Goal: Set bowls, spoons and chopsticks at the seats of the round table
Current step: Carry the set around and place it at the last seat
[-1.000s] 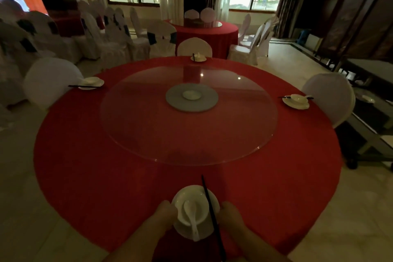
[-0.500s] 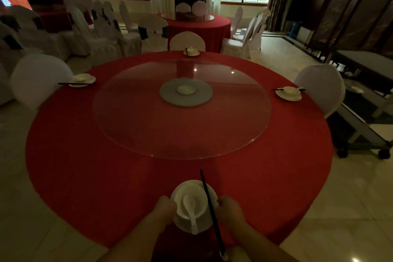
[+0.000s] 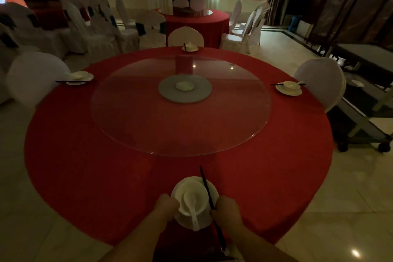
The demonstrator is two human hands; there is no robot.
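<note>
At the near edge of the round red table (image 3: 106, 166) sits a white plate (image 3: 185, 221) with a white bowl (image 3: 192, 199) on it and a white spoon (image 3: 192, 210) lying in the bowl. Black chopsticks (image 3: 209, 198) lie across the plate's right side, pointing away from me. My left hand (image 3: 165, 206) grips the plate and bowl at their left rim. My right hand (image 3: 226, 209) holds the right rim next to the chopsticks. Similar settings stand at the left seat (image 3: 77, 77), the far seat (image 3: 190, 48) and the right seat (image 3: 288, 88).
A glass turntable (image 3: 148, 123) covers the table's middle. White-covered chairs stand at the left (image 3: 32, 78), far (image 3: 185, 36) and right (image 3: 321, 83). A wheeled trolley (image 3: 365, 117) is at the right. Another red table (image 3: 214, 21) and more chairs stand behind.
Both hands stay at the near plate and bowl. The view has tilted and pulled back slightly, so the whole table sits higher in frame.
</note>
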